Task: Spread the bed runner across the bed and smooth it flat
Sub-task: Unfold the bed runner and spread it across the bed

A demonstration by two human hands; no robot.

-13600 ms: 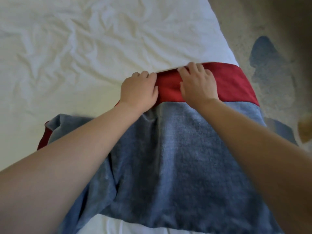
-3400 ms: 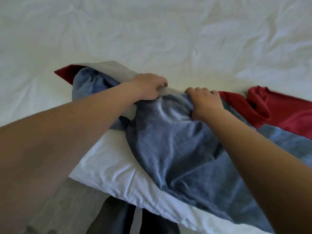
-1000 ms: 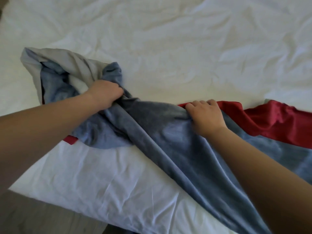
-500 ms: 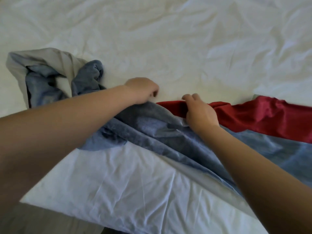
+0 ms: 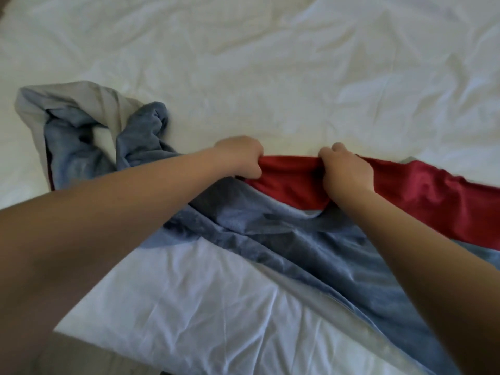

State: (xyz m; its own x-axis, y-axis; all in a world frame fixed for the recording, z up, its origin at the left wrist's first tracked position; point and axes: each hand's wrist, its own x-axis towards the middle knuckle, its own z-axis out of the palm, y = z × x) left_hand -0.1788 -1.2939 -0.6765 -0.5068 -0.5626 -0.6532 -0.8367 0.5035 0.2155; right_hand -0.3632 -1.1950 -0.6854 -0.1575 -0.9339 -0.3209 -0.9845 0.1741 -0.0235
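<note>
The near edge of the white-sheeted bed [image 5: 189,307] is crossed by the rumpled blue bed runner [image 5: 311,253]. Its red band [image 5: 292,182] is gripped by the curled left hand [image 5: 240,155] and right hand [image 5: 346,171]. Farther left, its end is bunched.

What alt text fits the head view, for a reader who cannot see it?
Two bare hands, left hand and right hand, grip the far edge of a blue plush bed runner with a red satin band, on a wrinkled white bed sheet. The runner's left end lies bunched and twisted, not yet spread flat.
</note>
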